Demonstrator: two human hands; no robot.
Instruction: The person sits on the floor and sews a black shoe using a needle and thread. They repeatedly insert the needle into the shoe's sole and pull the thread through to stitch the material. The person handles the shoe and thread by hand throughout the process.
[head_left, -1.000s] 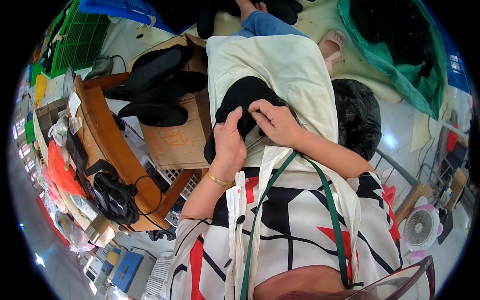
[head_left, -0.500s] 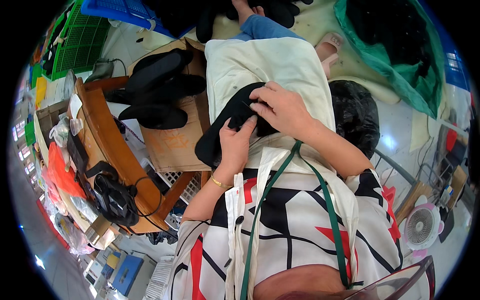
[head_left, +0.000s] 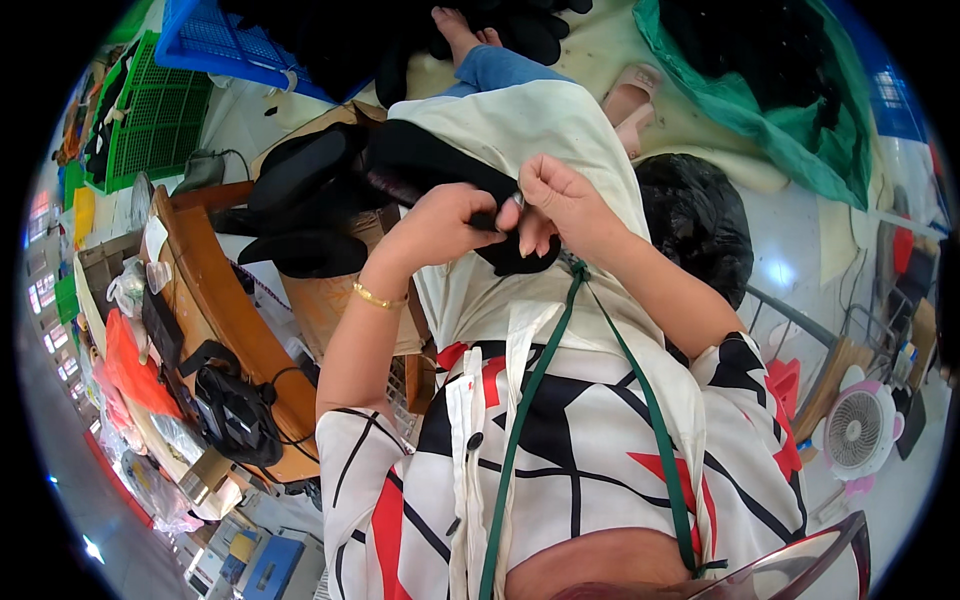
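Observation:
A black fabric shoe lies across the pale apron on my lap, its far end out to the left. My left hand is closed on its near part, with the fingertips partly hidden. Close beside it, my right hand is raised with thumb and forefinger pinched together. What that pinch holds is too small to make out. A small silvery glint shows at the fingers between the two hands.
Several black shoes are piled on a cardboard box at my left, beside a wooden table. A black plastic bag stands at my right. Beyond are a green sack, a pink slipper and a blue crate.
The shoe has been turned and shifted up and left. My left hand has rolled over, its back now uppermost. The thin needle seen earlier by my right fingers is no longer discernible.

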